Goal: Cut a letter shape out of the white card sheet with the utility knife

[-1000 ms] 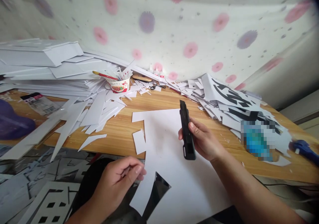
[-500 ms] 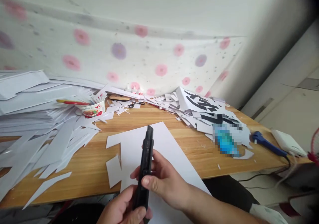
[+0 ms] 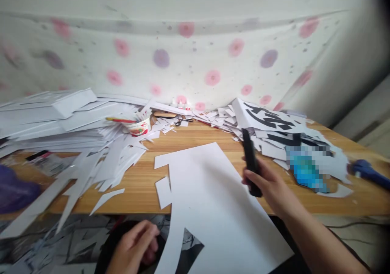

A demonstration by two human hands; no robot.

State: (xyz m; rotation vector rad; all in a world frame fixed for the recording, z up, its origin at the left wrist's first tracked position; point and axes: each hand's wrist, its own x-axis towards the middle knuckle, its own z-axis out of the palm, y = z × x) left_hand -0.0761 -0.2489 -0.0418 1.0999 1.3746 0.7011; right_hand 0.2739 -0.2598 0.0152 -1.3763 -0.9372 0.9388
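Observation:
My right hand (image 3: 269, 184) is closed round a black utility knife (image 3: 250, 160), held upright over the right edge of a large white cut sheet (image 3: 213, 201) that hangs over the front of the wooden table (image 3: 146, 184). My left hand (image 3: 134, 245) is low in front of the table edge, below the sheet's left cut-out; its fingers are loosely curled and nothing shows in them. A small white offcut (image 3: 163, 192) lies beside the sheet's left edge.
Stacks of white board (image 3: 51, 119) and many white strips cover the table's left. A paper cup with a red pencil (image 3: 138, 127) and scissors (image 3: 183, 121) sit at the back. Printed black-and-white sheets (image 3: 274, 123) pile up at right, with a blue tool (image 3: 365, 170) beyond.
Half a second ago both hands held the knife close in front of me; now the left hand has let go and dropped below the table edge, and the right hand has carried the knife to the right.

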